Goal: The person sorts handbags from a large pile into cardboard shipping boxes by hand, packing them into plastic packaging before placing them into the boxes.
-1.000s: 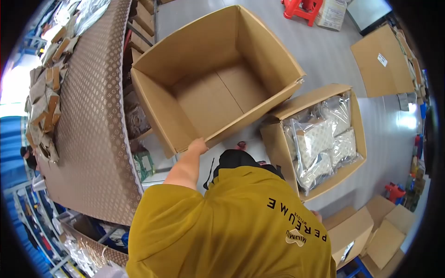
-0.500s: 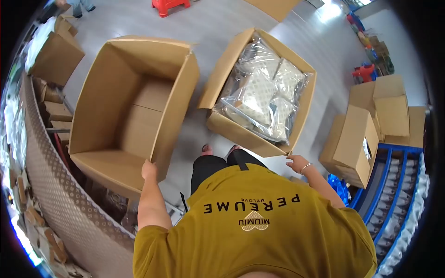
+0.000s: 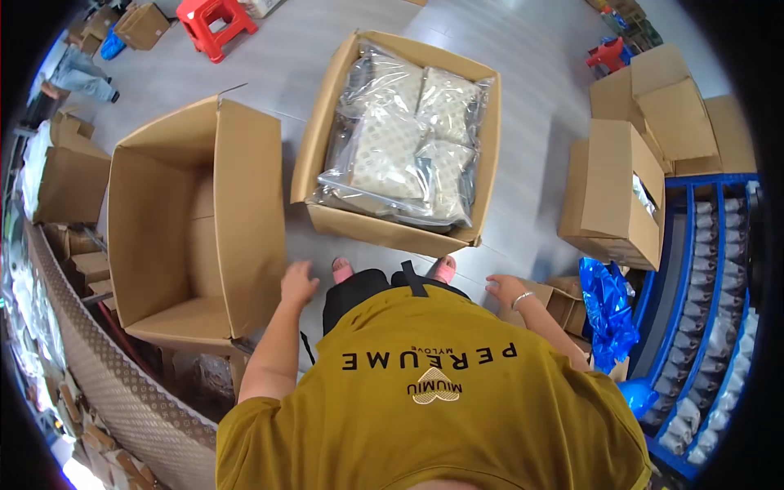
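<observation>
Okay, so the left hand (image 3: 300, 284) has let go of the deep cardboard carton (image 3: 251, 220) since half a second ago, fingers loose just beside it. Right hand (image 3: 508, 291) is free too, now farther from the squat box (image 3: 384, 231) holding patterned cream packs (image 3: 387, 155) in crinkly clear plastic (image 3: 445, 214).
</observation>
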The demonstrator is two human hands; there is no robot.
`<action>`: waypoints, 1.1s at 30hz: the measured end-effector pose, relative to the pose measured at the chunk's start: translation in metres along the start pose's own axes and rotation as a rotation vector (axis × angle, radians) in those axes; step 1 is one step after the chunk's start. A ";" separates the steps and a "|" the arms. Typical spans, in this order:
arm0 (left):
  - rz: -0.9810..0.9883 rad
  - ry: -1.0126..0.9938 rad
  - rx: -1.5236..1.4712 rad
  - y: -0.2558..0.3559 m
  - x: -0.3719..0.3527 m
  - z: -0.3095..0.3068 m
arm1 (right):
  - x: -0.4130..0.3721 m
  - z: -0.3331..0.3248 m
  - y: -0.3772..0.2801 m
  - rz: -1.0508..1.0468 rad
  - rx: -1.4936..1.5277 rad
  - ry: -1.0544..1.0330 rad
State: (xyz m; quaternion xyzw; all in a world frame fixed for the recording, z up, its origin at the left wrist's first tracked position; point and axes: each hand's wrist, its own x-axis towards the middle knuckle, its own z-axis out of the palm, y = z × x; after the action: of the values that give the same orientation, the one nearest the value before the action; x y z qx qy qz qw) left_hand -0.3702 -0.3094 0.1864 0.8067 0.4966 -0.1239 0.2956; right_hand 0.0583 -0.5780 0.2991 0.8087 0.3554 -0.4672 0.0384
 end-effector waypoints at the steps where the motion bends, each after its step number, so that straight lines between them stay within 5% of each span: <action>1: -0.007 -0.216 -0.075 0.007 0.008 0.026 | -0.001 0.005 0.024 0.022 0.020 -0.010; 2: -0.019 -0.428 -0.157 0.020 0.014 0.045 | -0.003 0.007 0.048 0.021 0.058 -0.007; 7: -0.180 -0.420 -0.362 0.145 0.018 0.040 | -0.005 -0.001 0.173 0.055 0.160 0.022; 9: -0.146 0.012 -0.295 0.159 0.043 0.062 | 0.013 -0.001 0.217 0.043 0.157 0.019; 11: -0.110 0.136 -0.249 0.181 0.076 0.059 | 0.038 -0.003 0.231 0.030 0.135 -0.005; 16: -0.125 0.345 -0.291 0.233 0.158 0.022 | 0.121 -0.033 0.173 -0.132 0.165 0.051; 18: -0.196 0.349 0.006 0.250 0.190 -0.002 | 0.168 -0.036 0.137 -0.247 0.220 0.129; 21: -0.179 0.442 0.062 0.215 0.259 -0.013 | 0.235 -0.043 0.083 -0.139 0.352 0.257; 23: -0.251 0.451 0.055 0.191 0.303 -0.019 | 0.277 -0.029 0.067 -0.091 0.749 0.445; 27: -0.265 0.209 -0.353 0.161 0.355 -0.017 | 0.317 0.001 0.067 0.136 0.827 0.679; 33: -0.196 -0.135 -0.756 0.172 0.322 -0.009 | 0.314 0.001 0.064 0.135 0.881 0.702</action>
State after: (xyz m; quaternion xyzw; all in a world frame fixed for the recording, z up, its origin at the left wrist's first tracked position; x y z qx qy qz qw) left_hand -0.0675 -0.1264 0.0957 0.5798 0.5613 -0.0128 0.5904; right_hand 0.1942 -0.4566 0.0361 0.8760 0.0661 -0.2712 -0.3934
